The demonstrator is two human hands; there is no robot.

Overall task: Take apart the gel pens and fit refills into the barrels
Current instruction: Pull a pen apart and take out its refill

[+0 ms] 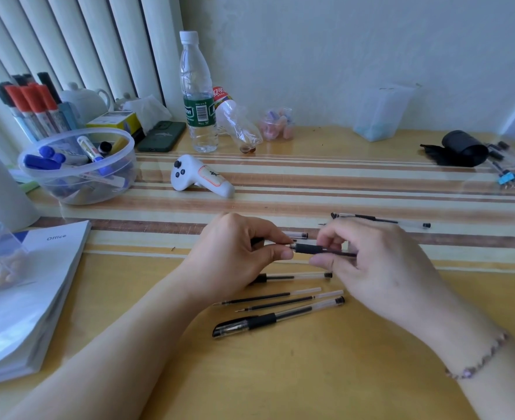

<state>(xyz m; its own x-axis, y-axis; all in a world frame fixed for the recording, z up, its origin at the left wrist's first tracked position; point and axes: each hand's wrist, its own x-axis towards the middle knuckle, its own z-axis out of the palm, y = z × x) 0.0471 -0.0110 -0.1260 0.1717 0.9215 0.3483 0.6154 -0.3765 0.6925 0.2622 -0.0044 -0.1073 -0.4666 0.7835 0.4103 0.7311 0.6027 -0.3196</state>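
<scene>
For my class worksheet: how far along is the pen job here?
Done: two bare refills lie loose on the table. In hand: the left hand and right hand grip one pen's black grip section. Left: a capped pen lies near them, whole.

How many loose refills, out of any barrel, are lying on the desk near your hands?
2, side by side below the hands: one refill farther from the camera, the other refill just nearer, above the capped pen. The hands may hide more.
</scene>
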